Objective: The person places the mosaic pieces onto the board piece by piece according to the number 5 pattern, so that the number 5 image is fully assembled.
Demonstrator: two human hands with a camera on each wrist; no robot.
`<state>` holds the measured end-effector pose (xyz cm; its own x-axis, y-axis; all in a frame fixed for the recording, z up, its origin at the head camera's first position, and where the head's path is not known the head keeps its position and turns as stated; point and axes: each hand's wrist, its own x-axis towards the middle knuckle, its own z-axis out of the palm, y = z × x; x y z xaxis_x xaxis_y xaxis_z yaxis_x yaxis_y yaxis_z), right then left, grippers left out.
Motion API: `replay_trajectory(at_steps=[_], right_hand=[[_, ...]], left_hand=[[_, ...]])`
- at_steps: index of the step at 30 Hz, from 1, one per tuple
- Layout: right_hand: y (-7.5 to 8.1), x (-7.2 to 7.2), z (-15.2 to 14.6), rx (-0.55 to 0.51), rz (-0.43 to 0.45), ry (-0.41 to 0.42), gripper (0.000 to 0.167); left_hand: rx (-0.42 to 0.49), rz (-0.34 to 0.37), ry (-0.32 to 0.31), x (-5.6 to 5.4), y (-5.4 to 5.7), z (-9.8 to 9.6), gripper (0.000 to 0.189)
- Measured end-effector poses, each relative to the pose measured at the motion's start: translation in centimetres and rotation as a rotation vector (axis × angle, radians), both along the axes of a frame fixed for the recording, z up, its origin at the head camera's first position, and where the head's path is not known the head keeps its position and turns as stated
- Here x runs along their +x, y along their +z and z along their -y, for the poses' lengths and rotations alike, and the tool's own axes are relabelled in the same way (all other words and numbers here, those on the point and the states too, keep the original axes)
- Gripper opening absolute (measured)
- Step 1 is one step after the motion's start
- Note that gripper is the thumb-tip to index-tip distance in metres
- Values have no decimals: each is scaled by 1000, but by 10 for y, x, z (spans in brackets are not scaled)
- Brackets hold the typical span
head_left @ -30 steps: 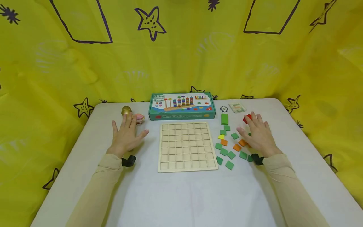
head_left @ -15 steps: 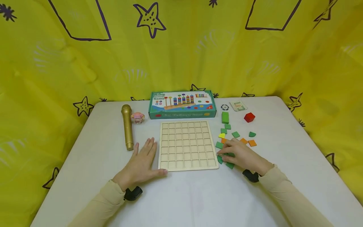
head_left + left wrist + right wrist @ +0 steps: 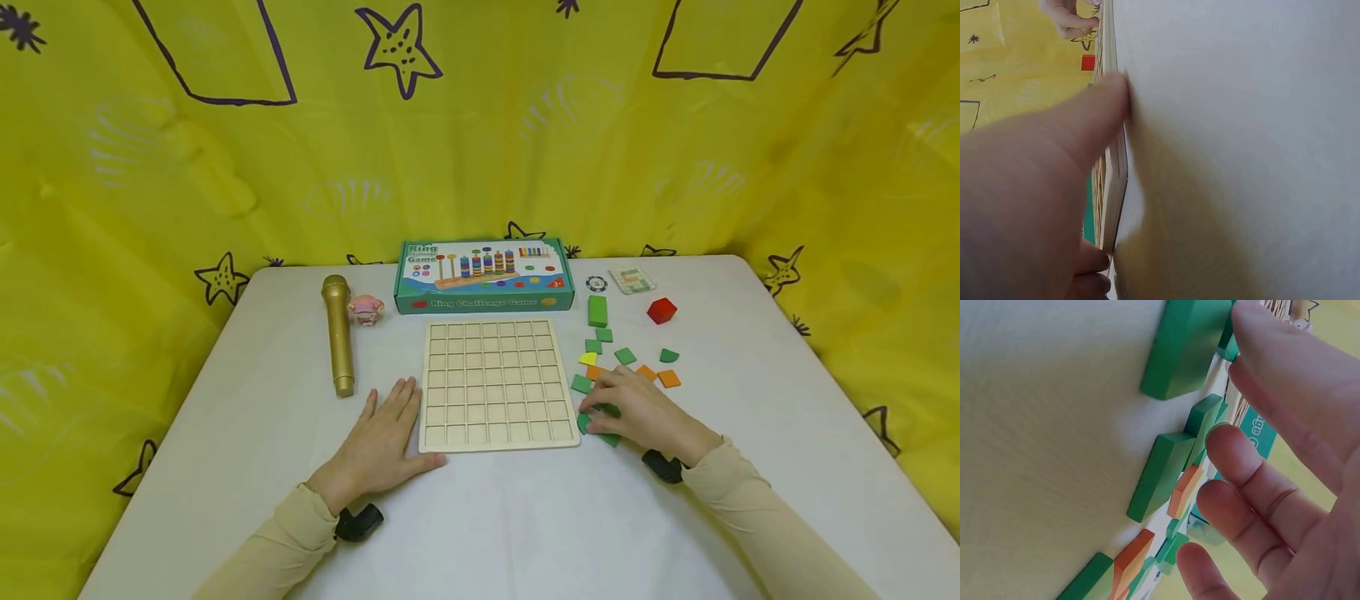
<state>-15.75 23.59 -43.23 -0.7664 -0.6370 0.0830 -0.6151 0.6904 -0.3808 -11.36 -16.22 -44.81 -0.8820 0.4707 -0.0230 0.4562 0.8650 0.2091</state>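
Note:
My left hand [image 3: 378, 442] lies flat on the table with straight fingers. Its thumb [image 3: 1107, 94] rests along the near edge of the pale wooden grid board [image 3: 495, 387], and the fingertips touch the left edge. Just off the board's right side, my right hand [image 3: 637, 412] has thumb and index finger at a green quarter-circle tile [image 3: 582, 423], pinching it where it lies. The right wrist view shows this tile [image 3: 1228, 342] between those two fingertips, the other fingers apart from it. Beneath the hand are more green tiles [image 3: 1188, 347], partly hidden in the head view.
Around the right hand lie orange tiles [image 3: 668, 378], a yellow tile [image 3: 588, 358], a green block [image 3: 597, 311] and a red block [image 3: 662, 311]. A game box [image 3: 483, 279], poker chip [image 3: 596, 284] and patterned card [image 3: 632, 281] are behind. Left stand a pink figurine [image 3: 366, 309] and gold microphone [image 3: 340, 337].
Both hands came back and inward from the far objects: the left to the board's near-left corner, uncovering the microphone, the right to the green quarter-circle tile, uncovering the red block.

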Motion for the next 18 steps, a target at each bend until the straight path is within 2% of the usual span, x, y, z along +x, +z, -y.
replay_trajectory(at_steps=[3, 12, 18], right_hand=[[0, 0, 1, 7, 11, -9, 26], [0, 0, 0, 23, -4, 42, 28], [0, 0, 4, 56, -78, 62, 25]], left_hand=[[19, 9, 6, 0, -1, 0, 104], [82, 45, 6, 0, -4, 0, 103], [89, 57, 13, 0, -3, 1, 103]])
